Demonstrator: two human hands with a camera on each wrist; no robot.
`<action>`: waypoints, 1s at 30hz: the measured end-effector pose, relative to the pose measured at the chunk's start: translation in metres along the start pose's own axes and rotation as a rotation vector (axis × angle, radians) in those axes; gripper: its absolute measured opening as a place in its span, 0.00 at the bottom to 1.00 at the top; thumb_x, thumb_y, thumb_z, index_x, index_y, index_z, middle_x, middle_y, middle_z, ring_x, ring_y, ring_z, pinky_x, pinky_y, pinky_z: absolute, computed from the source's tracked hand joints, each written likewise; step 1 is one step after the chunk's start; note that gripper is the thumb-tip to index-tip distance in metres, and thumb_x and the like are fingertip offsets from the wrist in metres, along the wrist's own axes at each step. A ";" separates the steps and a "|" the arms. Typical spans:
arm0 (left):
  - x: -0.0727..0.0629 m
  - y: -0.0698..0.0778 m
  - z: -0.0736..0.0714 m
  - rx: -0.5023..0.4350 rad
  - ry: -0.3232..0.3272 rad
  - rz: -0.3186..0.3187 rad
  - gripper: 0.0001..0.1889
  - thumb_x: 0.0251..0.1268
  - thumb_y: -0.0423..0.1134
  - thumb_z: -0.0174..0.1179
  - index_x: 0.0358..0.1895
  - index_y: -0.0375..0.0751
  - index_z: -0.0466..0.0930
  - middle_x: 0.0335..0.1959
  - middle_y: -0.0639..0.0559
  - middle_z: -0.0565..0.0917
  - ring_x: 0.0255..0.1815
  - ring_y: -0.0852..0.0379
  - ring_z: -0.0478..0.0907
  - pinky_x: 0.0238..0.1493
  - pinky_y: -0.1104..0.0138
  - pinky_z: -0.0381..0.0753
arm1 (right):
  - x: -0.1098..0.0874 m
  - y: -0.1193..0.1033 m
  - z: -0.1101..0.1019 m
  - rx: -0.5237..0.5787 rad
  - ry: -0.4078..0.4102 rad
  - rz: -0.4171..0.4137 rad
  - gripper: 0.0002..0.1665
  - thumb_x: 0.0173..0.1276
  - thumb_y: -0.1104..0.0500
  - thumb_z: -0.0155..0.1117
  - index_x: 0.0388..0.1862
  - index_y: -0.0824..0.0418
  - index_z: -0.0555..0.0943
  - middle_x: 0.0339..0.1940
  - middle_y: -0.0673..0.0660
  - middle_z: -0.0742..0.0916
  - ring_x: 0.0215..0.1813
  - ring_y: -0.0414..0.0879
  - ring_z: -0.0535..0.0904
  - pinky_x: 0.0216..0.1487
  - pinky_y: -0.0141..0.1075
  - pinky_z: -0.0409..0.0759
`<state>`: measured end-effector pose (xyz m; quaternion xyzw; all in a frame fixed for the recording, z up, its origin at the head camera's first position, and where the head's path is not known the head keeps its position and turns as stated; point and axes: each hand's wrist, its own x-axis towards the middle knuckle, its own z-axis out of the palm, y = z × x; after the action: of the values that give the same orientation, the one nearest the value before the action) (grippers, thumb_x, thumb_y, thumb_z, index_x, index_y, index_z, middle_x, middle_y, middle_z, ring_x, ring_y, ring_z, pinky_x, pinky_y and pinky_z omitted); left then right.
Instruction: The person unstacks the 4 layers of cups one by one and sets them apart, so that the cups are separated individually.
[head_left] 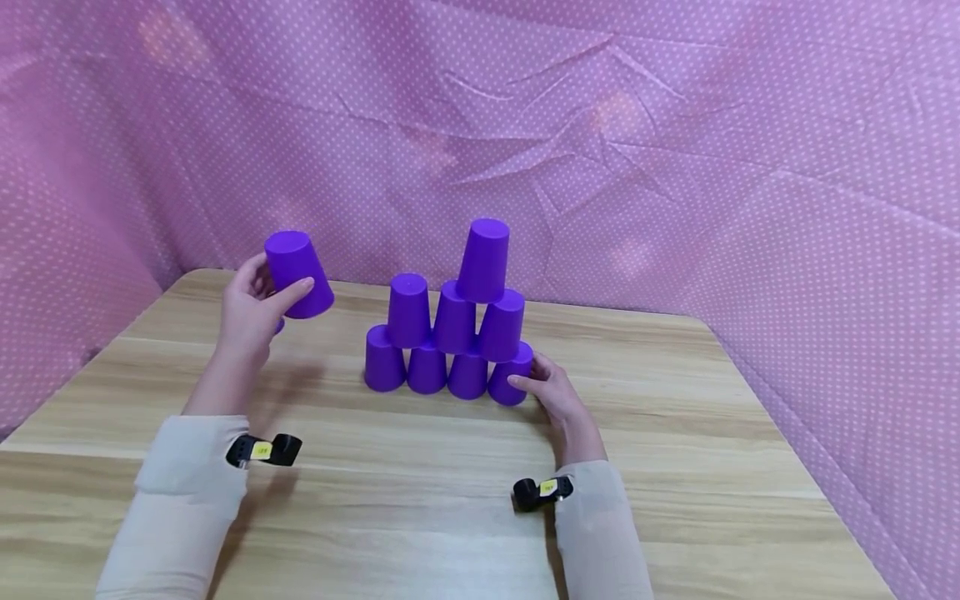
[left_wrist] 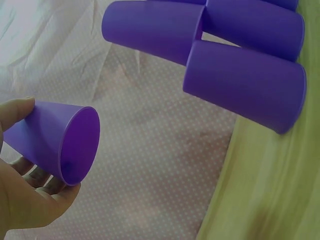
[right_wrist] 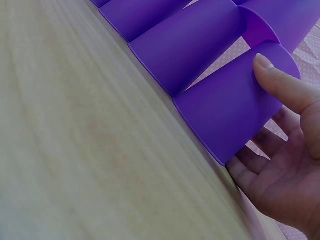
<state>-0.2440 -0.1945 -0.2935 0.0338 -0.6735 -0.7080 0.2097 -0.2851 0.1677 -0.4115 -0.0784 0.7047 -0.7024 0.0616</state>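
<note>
My left hand (head_left: pixel 251 312) holds a purple cup (head_left: pixel 298 271) upside down in the air, left of a pyramid of matching cups. In the left wrist view the thumb lies on one side of this cup (left_wrist: pixel 42 132), the fingers on the other, and its open mouth shows. My right hand (head_left: pixel 558 396) has its thumb and fingers around the rightmost bottom-row cup (head_left: pixel 508 383), which stands mouth down on the table. The middle row has 3 cups, with the left one (head_left: pixel 408 310) at its end. A single top cup (head_left: pixel 483 260) rests over the two right ones.
The wooden table (head_left: pixel 420 500) carries the pyramid near its far side. A pink dotted cloth (head_left: pixel 480 108) hangs behind and along both sides of the table. Each wrist wears a small black camera, such as the left one (head_left: pixel 266 450).
</note>
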 end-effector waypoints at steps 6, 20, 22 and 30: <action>0.000 -0.006 -0.011 0.037 0.001 -0.061 0.36 0.46 0.39 0.65 0.62 0.47 0.58 0.54 0.47 0.65 0.55 0.53 0.60 0.57 0.53 0.58 | -0.001 -0.002 0.001 -0.007 0.014 0.006 0.33 0.51 0.69 0.63 0.58 0.63 0.67 0.49 0.62 0.76 0.51 0.49 0.71 0.55 0.37 0.65; 0.013 -0.045 -0.053 0.074 0.091 -0.003 0.33 0.44 0.36 0.67 0.58 0.45 0.64 0.52 0.47 0.70 0.51 0.57 0.66 0.55 0.70 0.63 | 0.000 0.001 -0.001 -0.014 0.015 0.016 0.33 0.50 0.68 0.64 0.58 0.63 0.67 0.49 0.62 0.76 0.51 0.49 0.71 0.55 0.37 0.64; 0.006 -0.038 -0.057 0.059 0.103 -0.037 0.35 0.45 0.36 0.66 0.60 0.44 0.61 0.54 0.46 0.68 0.54 0.57 0.63 0.58 0.68 0.59 | 0.000 0.001 -0.001 -0.012 0.010 0.020 0.33 0.50 0.68 0.63 0.58 0.62 0.67 0.49 0.62 0.76 0.51 0.49 0.70 0.55 0.37 0.65; -0.002 -0.029 -0.076 -0.010 0.162 -0.105 0.36 0.46 0.32 0.64 0.61 0.44 0.59 0.45 0.56 0.70 0.51 0.61 0.64 0.53 0.77 0.61 | 0.000 -0.001 -0.001 -0.005 0.004 0.019 0.34 0.51 0.68 0.63 0.59 0.63 0.66 0.51 0.62 0.75 0.52 0.50 0.69 0.56 0.37 0.64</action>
<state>-0.2241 -0.2648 -0.3287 0.1252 -0.6481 -0.7164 0.2261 -0.2848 0.1684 -0.4106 -0.0707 0.7073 -0.7002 0.0666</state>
